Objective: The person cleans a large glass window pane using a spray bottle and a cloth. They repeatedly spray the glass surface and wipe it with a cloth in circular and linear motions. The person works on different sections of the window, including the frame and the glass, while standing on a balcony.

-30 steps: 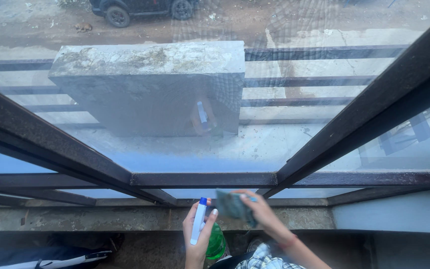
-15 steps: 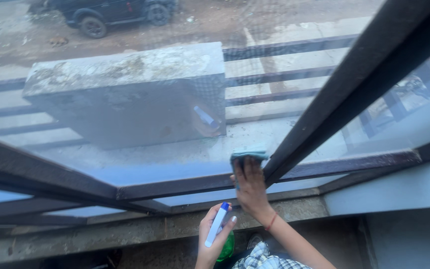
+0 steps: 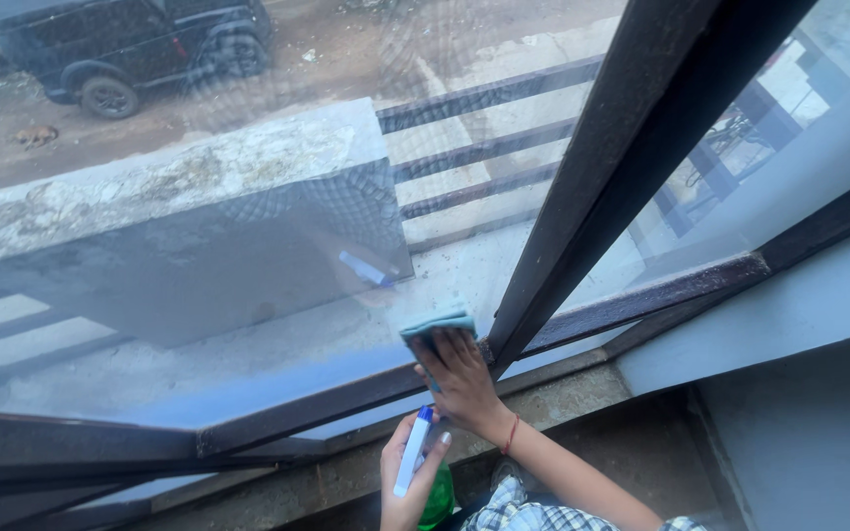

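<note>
Right hand (image 3: 459,379): raised against the window glass (image 3: 248,246), palm flat to the pane, fingers (image 3: 445,349) spread and pressing a teal cloth (image 3: 437,323) onto the glass. The cloth shows above and partly under the fingertips, folded, its upper edge free of the hand. It sits at the lower right corner of the pane, touching or just beside the dark slanted frame bar (image 3: 622,147) and just above the lower frame rail (image 3: 287,418). A thin red band circles the wrist.

Left hand (image 3: 407,482): lower in view, below the right wrist, fingers clenched around a spray bottle (image 3: 415,462). Visible parts of the bottle: white and blue head pointing up toward the cloth, green body under the hand. The bottle is near the right hand but not touching the glass.

Checked sleeve (image 3: 533,511): at the bottom edge, beneath the right forearm.

Concrete sill (image 3: 563,388): runs under the frame, rough and grey.

Seen through the glass: grey concrete block (image 3: 179,226) with a stained top, dark horizontal bars (image 3: 484,147) beside it, a dark vehicle (image 3: 130,44) on bare ground at the upper left.
</note>
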